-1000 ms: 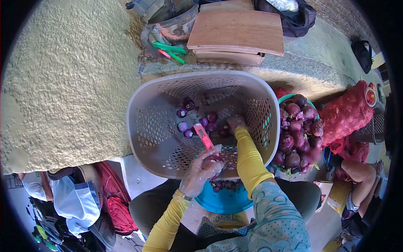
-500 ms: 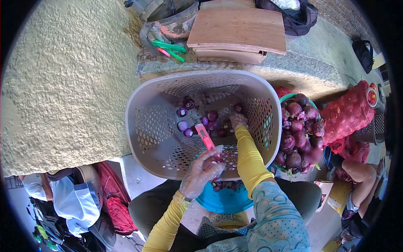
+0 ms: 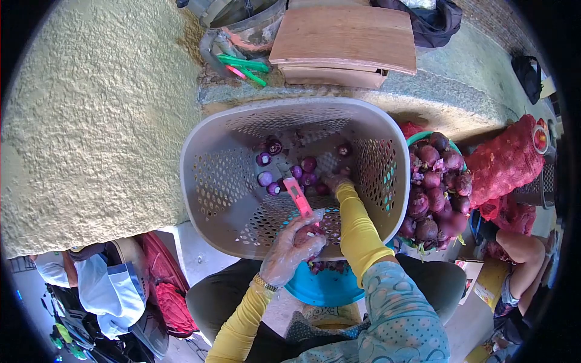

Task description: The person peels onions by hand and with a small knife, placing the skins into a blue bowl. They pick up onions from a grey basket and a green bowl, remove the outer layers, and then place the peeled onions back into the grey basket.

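My left hand (image 3: 293,247), in a clear plastic glove with a watch at the wrist, is closed around a red onion (image 3: 310,233) and a pink utility knife (image 3: 296,195). The knife points up and away over the basket. My right hand (image 3: 336,180), also gloved, reaches down inside the grey perforated plastic basket (image 3: 209,233), close to a trimmed red onion (image 3: 322,189). Its fingers are small and blurred, so their grip is hidden from me. Several peeled purple onions (image 3: 264,178) lie on the basket floor, and another onion (image 3: 344,149) rests near its right wall.
Right of the basket stands a green-rimmed tub heaped with red onions (image 3: 431,196), beside a full red mesh sack (image 3: 505,160). A blue basin (image 3: 318,293) sits between my knees. Beyond the basket are a wooden board (image 3: 345,36) and green-handled tools (image 3: 245,63). Another person's leg (image 3: 520,248) shows at right.
My right hand has shifted left and slightly toward me along the basket floor, away from the onion near the right wall. My left hand keeps the knife and onion almost still.
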`<state>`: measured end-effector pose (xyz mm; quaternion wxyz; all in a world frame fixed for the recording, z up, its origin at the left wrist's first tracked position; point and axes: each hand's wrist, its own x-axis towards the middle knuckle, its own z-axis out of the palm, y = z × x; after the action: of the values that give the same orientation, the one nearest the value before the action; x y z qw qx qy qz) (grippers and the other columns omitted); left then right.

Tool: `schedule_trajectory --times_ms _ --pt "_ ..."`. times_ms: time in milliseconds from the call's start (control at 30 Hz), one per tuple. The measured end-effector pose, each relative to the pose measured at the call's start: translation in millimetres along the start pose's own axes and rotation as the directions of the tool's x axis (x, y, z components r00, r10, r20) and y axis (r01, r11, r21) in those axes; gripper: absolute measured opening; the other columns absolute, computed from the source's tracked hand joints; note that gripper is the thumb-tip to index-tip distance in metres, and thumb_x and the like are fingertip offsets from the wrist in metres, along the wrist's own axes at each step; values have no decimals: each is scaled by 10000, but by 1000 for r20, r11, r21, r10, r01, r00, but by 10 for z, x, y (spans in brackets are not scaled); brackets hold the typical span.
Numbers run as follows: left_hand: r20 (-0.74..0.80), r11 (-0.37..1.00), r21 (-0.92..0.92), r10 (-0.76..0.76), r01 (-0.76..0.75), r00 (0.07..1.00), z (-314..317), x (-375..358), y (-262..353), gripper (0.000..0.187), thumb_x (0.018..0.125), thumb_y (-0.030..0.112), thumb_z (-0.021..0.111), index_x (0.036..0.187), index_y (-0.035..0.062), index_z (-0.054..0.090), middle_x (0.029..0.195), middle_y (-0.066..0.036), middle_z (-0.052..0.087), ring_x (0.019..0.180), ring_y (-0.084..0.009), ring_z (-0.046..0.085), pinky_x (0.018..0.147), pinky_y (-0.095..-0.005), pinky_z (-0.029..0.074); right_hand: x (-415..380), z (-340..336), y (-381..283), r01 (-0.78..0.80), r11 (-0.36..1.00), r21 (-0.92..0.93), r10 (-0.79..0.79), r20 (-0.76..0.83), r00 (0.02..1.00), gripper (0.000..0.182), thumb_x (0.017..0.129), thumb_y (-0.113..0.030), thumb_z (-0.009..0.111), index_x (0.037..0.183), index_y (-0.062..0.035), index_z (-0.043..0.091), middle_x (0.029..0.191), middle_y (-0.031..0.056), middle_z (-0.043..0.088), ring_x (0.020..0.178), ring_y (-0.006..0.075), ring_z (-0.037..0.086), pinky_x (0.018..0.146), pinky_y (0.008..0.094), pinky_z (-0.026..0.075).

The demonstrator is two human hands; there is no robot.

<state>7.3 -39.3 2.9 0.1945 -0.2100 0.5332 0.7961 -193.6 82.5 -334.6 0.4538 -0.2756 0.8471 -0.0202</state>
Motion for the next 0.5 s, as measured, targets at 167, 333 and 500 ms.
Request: schedule_trajectory --times_ms 167,333,500 --pt "-11 1000 17 3 -3 1000 13 -3 7 543 961 144 676 1458 38 483 1033 -15 599 839 -69 561 717 -232 486 216 220 89 0 979 -204 -7 -36 999 539 926 -215 649 1451 -152 547 1478 122 555 1379 396 497 1176 652 286" --pt "-7 999 -10 -34 34 999 -28 -6 -18 519 961 132 674 1439 28 500 1142 -28 582 844 -71 563 717 -235 489 347 319 169 -103 921 -375 114 6 994 412 929 -252 624 1320 -133 672 1458 105 577 1353 307 544 1098 643 363" --pt "-43 1000 21 24 -23 999 60 11 18 551 944 64 631 1468 47 465 840 9 544 726 -69 465 636 -223 399 303 237 119 -12 960 -278 23 34 999 426 900 -237 648 1311 -130 683 1403 119 624 1309 294 588 1090 601 416"
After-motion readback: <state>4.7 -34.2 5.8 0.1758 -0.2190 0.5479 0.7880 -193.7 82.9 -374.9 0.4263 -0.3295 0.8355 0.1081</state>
